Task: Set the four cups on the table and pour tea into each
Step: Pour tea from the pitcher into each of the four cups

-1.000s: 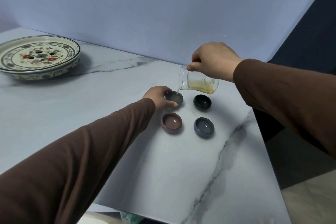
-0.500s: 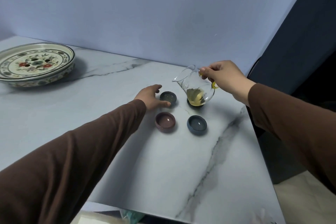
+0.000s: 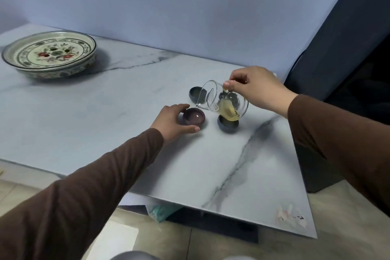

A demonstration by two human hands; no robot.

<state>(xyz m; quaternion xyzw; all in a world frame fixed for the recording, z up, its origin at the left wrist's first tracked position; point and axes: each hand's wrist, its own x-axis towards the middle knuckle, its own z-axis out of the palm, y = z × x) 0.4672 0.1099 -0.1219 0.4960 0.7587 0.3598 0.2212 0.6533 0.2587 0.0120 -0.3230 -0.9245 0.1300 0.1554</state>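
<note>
My right hand grips the handle of a glass pitcher holding yellow tea, tilted with its spout over the purple cup. My left hand curls around the purple cup's near left side, thumb and fingers touching it. A dark grey cup stands behind the spout. The blue-grey cup sits under the pitcher's belly, partly hidden. A fourth dark cup shows only dimly through the glass. All stand on the marble table.
A large round painted ceramic tray sits at the table's far left. The table's near edge runs diagonally below my arms, its right edge beside a dark panel. Floor tiles and a teal bag lie below.
My left hand moved from the grey cup to the purple cup. The pitcher, briefly upright, has swung over and tipped toward the purple cup.
</note>
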